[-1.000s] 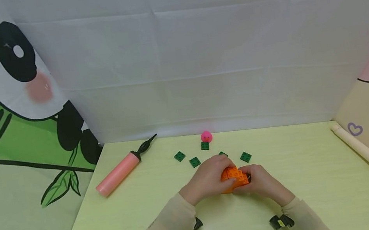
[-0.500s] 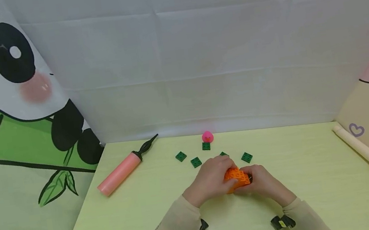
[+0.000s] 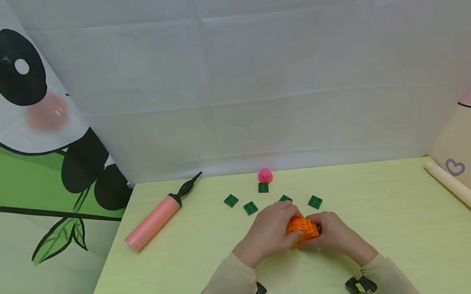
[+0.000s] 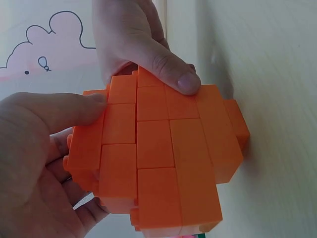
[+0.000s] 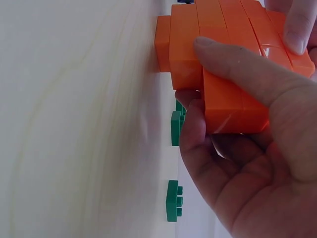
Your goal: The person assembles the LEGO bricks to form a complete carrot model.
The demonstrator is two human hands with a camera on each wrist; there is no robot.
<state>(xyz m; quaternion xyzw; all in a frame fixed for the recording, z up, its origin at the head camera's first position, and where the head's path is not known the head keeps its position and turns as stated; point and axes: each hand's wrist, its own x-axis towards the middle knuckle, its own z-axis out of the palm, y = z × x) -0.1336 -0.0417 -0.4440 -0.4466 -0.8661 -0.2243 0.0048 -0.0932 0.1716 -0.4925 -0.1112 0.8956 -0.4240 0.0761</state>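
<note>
A built-up body of orange toy building bricks (image 3: pixel 303 229) stands between my two hands, close to the tabletop. In the left wrist view its stepped, smooth side of orange bricks (image 4: pixel 153 144) faces the camera. My left hand (image 3: pixel 270 230) grips it from the left, with the thumb across the near face. From the right, my right hand (image 3: pixel 337 236) holds the other side, and in the right wrist view its thumb (image 5: pixel 218 57) presses the orange face. A small dark part (image 3: pixel 319 228) shows beside the right fingers; its kind is unclear.
Several green bricks (image 3: pixel 250 208) lie loose beyond the hands. Behind them is a round pink toy (image 3: pixel 265 175) with a face. A pink hand pump (image 3: pixel 155 221) lies at the left. A long cream-coloured roll (image 3: pixel 468 197) lies along the right edge, and a white cloth backdrop (image 3: pixel 260 128) rises behind.
My left forearm has shifted slightly right, and the head view has moved a little. Both hands keep their grip on the orange bricks.
</note>
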